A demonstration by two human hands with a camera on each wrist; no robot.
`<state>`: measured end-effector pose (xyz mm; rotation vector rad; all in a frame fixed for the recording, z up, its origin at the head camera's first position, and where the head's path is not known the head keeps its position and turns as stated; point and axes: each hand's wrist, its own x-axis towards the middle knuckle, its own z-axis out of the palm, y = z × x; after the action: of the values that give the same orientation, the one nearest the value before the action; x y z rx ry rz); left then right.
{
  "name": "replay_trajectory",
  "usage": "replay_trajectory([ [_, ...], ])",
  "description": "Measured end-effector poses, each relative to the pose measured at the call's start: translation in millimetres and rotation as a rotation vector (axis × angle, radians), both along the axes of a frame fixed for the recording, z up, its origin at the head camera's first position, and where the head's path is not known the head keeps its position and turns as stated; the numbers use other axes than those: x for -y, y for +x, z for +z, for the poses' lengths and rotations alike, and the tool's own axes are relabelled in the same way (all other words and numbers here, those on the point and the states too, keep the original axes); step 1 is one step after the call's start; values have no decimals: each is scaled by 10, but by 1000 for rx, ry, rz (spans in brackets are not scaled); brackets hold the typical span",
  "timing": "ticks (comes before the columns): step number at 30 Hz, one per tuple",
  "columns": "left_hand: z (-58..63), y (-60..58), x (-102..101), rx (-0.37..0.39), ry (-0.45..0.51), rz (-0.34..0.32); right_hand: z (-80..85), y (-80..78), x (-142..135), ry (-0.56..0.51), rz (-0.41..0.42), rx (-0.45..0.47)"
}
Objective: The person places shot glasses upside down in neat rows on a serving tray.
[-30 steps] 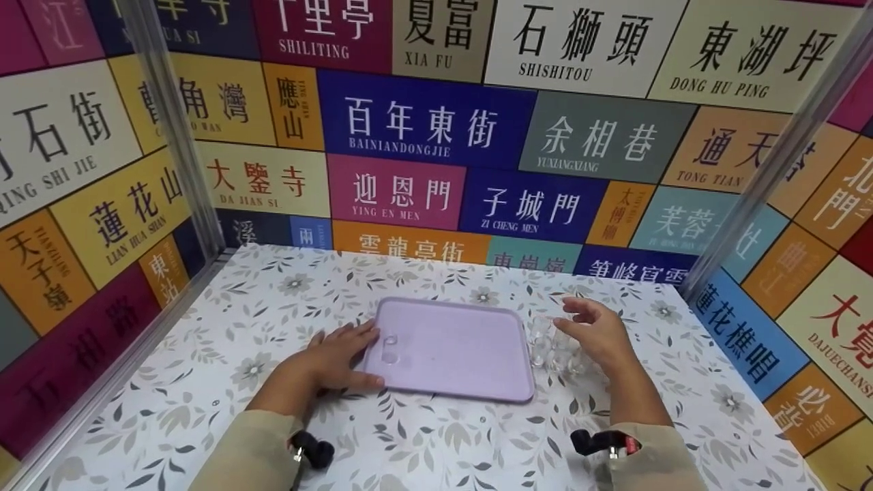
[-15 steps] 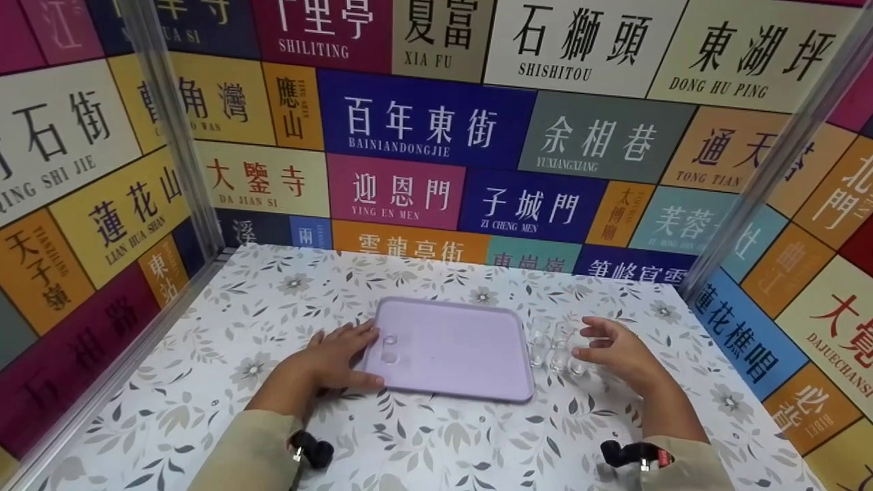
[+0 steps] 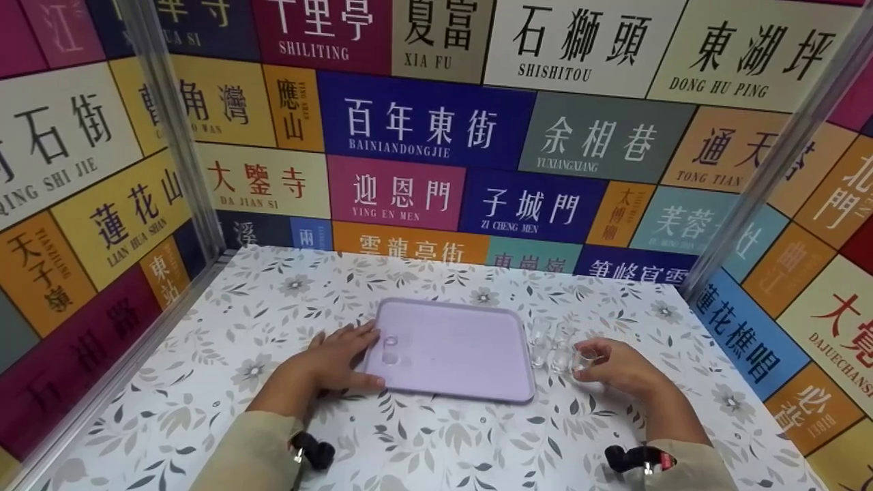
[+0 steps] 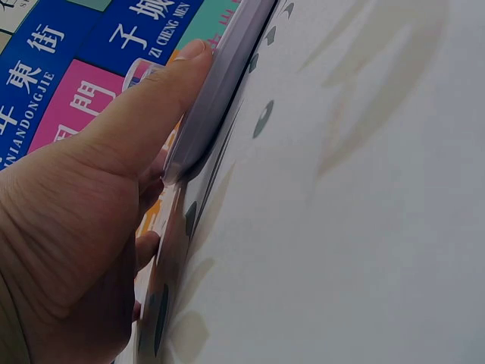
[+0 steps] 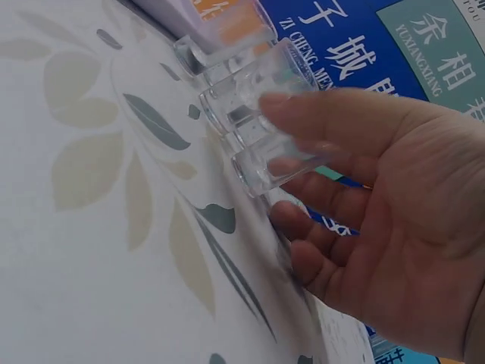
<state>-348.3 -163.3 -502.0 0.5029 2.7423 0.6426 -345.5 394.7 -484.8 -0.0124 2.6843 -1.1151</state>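
Note:
My left hand (image 3: 341, 358) rests along the left edge of a lilac tray (image 3: 457, 348), thumb at the near corner and fingers spread toward the far one. In the left wrist view the thumb (image 4: 163, 95) lies against the tray's rim. One small clear glass (image 3: 389, 351) stands on the tray close to that edge. Right of the tray, several matching glasses (image 3: 560, 358) are grouped on the table. My right hand (image 3: 617, 365) holds the nearest right glass (image 5: 254, 168) between thumb and forefinger, its other fingers loosely bent behind.
The table (image 3: 436, 443) has a white leaf-and-flower covering. Behind it rises a wall (image 3: 423, 116) of coloured signs with Chinese lettering. Clear upright panels border the left and right sides.
My right hand has come down from above the glasses, swung round to their right side and taken hold of one. The left hand and the tray have stayed still.

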Motion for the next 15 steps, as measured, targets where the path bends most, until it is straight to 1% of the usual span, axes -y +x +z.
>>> replay_trajectory([
  [2, -6, -8, -1, 6, 4, 4, -29, 4, 0, 32, 1, -4],
  [4, -10, -11, 0, 3, 5, 4, -59, 2, 0, 52, -15, -9],
  [10, -28, -13, 13, -42, -2, -16, -98, -5, 0, 71, -27, -49],
  [15, -24, -14, 11, -33, 5, -6, -99, -14, -19, 90, -46, -60],
])
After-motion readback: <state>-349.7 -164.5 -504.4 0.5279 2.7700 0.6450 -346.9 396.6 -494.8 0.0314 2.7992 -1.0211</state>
